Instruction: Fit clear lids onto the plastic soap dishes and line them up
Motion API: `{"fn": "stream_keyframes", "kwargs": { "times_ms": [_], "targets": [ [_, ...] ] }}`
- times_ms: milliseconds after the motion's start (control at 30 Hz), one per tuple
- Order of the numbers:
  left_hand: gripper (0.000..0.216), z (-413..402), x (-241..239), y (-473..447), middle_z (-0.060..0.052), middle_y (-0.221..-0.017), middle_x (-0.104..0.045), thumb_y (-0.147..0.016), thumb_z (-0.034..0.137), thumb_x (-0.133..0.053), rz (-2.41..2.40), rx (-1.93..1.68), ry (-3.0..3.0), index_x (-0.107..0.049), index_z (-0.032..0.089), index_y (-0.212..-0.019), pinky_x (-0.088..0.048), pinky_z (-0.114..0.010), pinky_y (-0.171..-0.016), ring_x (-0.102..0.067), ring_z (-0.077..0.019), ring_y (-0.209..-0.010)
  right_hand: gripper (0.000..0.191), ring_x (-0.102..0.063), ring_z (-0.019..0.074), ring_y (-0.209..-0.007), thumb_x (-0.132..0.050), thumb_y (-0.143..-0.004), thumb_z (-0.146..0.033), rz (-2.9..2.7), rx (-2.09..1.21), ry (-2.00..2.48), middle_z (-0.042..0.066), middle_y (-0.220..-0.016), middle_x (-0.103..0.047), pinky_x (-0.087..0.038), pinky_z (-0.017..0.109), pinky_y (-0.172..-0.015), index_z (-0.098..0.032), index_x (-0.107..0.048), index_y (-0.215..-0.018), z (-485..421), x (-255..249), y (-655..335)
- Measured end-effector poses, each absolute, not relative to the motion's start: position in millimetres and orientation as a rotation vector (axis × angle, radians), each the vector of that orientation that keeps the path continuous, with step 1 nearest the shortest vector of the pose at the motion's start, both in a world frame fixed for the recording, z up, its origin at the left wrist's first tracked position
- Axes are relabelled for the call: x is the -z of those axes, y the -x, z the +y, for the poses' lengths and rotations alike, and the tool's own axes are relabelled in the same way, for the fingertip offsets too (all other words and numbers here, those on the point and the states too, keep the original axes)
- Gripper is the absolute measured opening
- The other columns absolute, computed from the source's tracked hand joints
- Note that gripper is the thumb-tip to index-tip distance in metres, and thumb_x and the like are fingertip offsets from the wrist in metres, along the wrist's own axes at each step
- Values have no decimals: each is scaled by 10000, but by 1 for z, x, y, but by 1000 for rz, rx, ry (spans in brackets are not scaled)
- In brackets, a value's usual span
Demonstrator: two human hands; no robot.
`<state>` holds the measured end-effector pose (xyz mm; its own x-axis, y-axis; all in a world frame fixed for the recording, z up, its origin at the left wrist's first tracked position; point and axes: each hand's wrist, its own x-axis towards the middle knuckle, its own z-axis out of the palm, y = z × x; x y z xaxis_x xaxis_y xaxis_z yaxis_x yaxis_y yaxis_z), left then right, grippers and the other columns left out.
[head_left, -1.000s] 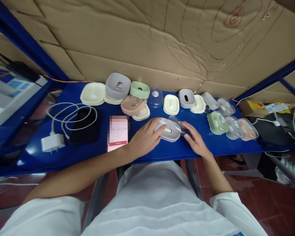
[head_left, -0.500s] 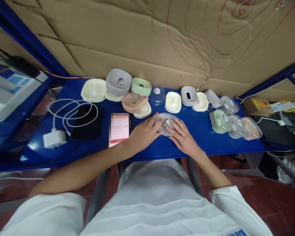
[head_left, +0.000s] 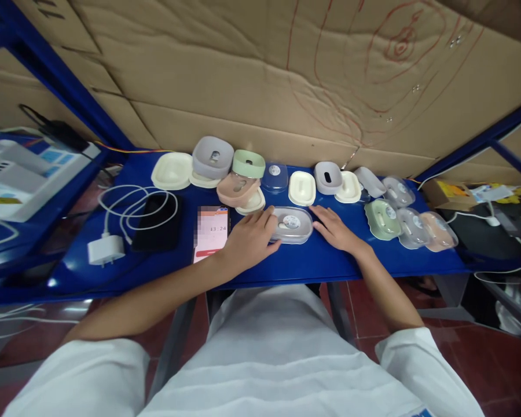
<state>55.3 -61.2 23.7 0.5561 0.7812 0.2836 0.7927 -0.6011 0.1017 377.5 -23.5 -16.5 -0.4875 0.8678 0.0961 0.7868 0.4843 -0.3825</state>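
Observation:
A grey soap box with a clear lid (head_left: pixel 292 225) lies on the blue shelf (head_left: pixel 312 260) in front of me. My left hand (head_left: pixel 248 238) grips its left side with curled fingers. My right hand (head_left: pixel 334 228) rests flat and open on the shelf just right of the box, fingertips near its right edge. A phone with a pink screen (head_left: pixel 212 232) lies left of my left hand.
Behind stand cream trays (head_left: pixel 172 171), a grey box (head_left: pixel 212 156), a green box (head_left: pixel 248 163), a pink box (head_left: pixel 237 189) and clear lids. More lidded boxes (head_left: pixel 410 226) lie at right. A black phone (head_left: pixel 158 213), white cable and charger (head_left: pixel 106 249) lie at left. Cardboard lines the back.
My right hand pressed the clear lid onto the grey box, then slid off to the right. The left hand kept its grip on the box.

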Motion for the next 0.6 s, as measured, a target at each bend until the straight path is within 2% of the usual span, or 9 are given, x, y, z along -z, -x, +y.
{"fn": "stream_keyframes", "kwargs": {
  "times_ms": [67, 133, 233, 300, 367, 433, 500, 600],
  "targets": [
    [440, -60, -28, -54, -225, -1477, -660, -994, 376, -753, -1429, 387, 2736, -636, 112, -1327, -592, -446, -1025, -697, -373, -1293, 610, -502, 321, -1557, -395, -1137, -577, -2468, -339, 1434, 136, -1648, -556, -355, 619, -1321, -256, -475, -1648, -28, 15, -382],
    [450, -61, -32, -53, -197, -1418, -684, -999, 441, -754, -1469, 318, 2712, -634, 137, -1309, -601, -437, -959, -725, -366, -1215, 589, -496, 326, -1553, -399, -1138, -548, -2455, -236, 1441, 153, -1655, -539, -387, 588, -1302, -234, -501, -1625, -28, 13, -382],
    [444, -67, -38, -55, -196, -1389, -683, -1043, 482, -679, -1530, 215, 2662, -632, 138, -1321, -599, -438, -896, -747, -360, -1122, 609, -373, 344, -1630, -386, -1139, -510, -2519, -169, 1406, 153, -1743, -421, -343, 598, -1319, -210, -433, -1667, -13, 12, -371],
    [426, -74, -41, -58, -218, -1450, -651, -1079, 452, -615, -1564, 116, 2635, -629, 129, -1356, -597, -445, -881, -748, -360, -1107, 635, -344, 347, -1645, -388, -1137, -504, -2596, -182, 1371, 152, -1752, -408, -320, 613, -1324, -206, -377, -1698, 1, 11, -363],
    [408, -81, -45, -60, -243, -1534, -598, -1095, 391, -582, -1589, 21, 2604, -624, 112, -1389, -597, -452, -879, -744, -365, -1119, 635, -417, 355, -1597, -401, -1133, -517, -2632, -175, 1350, 168, -1690, -493, -345, 611, -1304, -201, -406, -1685, 9, 9, -360],
    [393, -87, -47, -61, -260, -1572, -566, -1101, 343, -559, -1599, -33, 2583, -628, 92, -1395, -595, -460, -872, -740, -371, -1122, 594, -511, 365, -1512, -417, -1130, -530, -2613, -135, 1358, 177, -1581, -597, -393, 603, -1263, -207, -514, -1619, 5, 8, -366],
    [376, -89, -48, -64, -270, -1513, -604, -1104, 317, -543, -1602, -39, 2584, -643, 76, -1373, -588, -461, -856, -740, -372, -1100, 540, -556, 365, -1463, -424, -1132, -525, -2573, -101, 1379, 173, -1507, -647, -429, 598, -1226, -224, -605, -1542, -13, 8, -381],
    [355, -83, -48, -72, -274, -1325, -686, -1096, 300, -560, -1583, 14, 2596, -664, 53, -1329, -569, -454, -864, -730, -384, -1107, 480, -548, 353, -1484, -445, -1138, -489, -2502, -103, 1428, 150, -1502, -648, -454, 587, -1205, -264, -624, -1522, -59, 12, -408]
  ]
}}
